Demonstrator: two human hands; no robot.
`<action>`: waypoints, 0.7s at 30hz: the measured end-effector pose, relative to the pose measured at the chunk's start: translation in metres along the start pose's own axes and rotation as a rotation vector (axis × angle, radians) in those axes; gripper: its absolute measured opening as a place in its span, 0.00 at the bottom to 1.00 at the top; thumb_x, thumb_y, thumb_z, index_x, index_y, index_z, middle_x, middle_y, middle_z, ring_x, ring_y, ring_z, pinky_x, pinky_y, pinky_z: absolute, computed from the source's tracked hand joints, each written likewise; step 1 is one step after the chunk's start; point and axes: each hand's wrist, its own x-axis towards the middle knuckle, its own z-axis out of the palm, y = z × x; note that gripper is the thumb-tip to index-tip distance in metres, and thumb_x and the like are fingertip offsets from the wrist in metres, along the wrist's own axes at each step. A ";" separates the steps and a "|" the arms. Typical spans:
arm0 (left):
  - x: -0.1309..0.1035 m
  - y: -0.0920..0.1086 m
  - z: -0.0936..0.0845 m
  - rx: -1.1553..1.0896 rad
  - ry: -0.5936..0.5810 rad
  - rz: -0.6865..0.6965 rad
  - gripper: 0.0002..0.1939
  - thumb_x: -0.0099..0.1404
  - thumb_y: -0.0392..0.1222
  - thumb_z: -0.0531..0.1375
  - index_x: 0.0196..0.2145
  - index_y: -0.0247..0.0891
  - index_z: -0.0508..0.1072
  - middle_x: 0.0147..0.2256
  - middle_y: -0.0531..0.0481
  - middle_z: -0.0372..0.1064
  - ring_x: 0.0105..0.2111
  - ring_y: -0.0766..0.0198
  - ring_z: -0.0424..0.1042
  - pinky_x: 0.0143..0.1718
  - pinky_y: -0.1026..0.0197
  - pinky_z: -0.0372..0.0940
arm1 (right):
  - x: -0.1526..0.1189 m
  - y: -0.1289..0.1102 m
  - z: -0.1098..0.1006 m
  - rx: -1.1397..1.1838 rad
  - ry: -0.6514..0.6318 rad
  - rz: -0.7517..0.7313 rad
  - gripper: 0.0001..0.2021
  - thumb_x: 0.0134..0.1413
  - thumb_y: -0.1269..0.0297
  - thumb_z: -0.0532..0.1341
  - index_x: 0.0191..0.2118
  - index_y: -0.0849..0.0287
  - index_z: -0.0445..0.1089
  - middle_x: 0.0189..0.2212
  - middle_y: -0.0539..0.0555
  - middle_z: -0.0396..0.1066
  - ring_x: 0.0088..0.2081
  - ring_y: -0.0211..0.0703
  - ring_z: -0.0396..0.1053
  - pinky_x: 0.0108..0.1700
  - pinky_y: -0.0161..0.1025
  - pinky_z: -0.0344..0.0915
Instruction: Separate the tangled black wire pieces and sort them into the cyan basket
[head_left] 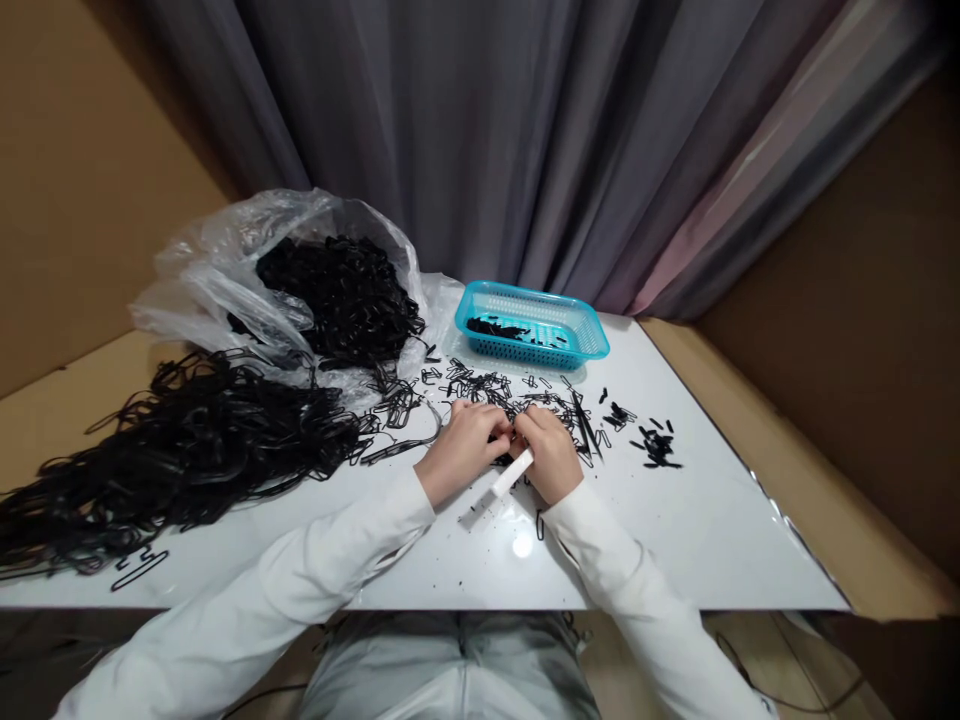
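White stick [513, 474] in your right hand [551, 452], fingers curled round it, pointing between 7 and 8 o'clock. Your left hand [463, 452] meets it, fingertips bunched closed; what they pinch, I can't tell. It looks like close fingertip work, calling for a steady pinch. Outward on the tabletop [720, 510]: loops [480, 384] and basket [525, 350] at 12, bits [658, 448] at 3, strands [240, 440] at 9, bag [262, 212] at 10.

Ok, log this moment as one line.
left hand: fingers curled, grip unclear | right hand: holds white tool | black loops around hands | blue basket beyond, black bits inside | clear bag, black heap at left
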 end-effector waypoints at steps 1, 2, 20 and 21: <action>0.000 0.001 -0.002 0.038 -0.024 0.032 0.07 0.58 0.32 0.56 0.24 0.38 0.67 0.27 0.51 0.70 0.32 0.59 0.66 0.47 0.51 0.53 | 0.000 -0.001 0.000 -0.025 -0.012 -0.015 0.10 0.61 0.60 0.57 0.41 0.61 0.69 0.38 0.52 0.70 0.36 0.38 0.69 0.39 0.41 0.68; 0.001 0.001 -0.004 0.071 -0.050 0.065 0.07 0.58 0.31 0.55 0.23 0.38 0.66 0.27 0.51 0.69 0.32 0.59 0.66 0.47 0.51 0.53 | -0.001 -0.002 0.000 -0.049 -0.023 -0.029 0.09 0.61 0.60 0.57 0.40 0.61 0.69 0.38 0.52 0.70 0.36 0.38 0.69 0.40 0.41 0.68; 0.005 -0.010 -0.013 0.266 -0.176 0.321 0.07 0.59 0.28 0.55 0.27 0.37 0.67 0.29 0.50 0.65 0.34 0.57 0.63 0.50 0.51 0.52 | -0.005 -0.006 0.011 -0.122 -0.066 -0.140 0.09 0.61 0.61 0.58 0.40 0.61 0.69 0.38 0.52 0.71 0.37 0.38 0.70 0.41 0.42 0.69; 0.004 -0.013 -0.012 0.258 -0.157 0.325 0.07 0.58 0.28 0.55 0.27 0.37 0.67 0.30 0.49 0.66 0.35 0.57 0.63 0.50 0.52 0.52 | -0.005 -0.007 0.011 -0.117 -0.054 -0.142 0.08 0.61 0.61 0.58 0.39 0.61 0.69 0.37 0.52 0.70 0.36 0.38 0.69 0.40 0.41 0.69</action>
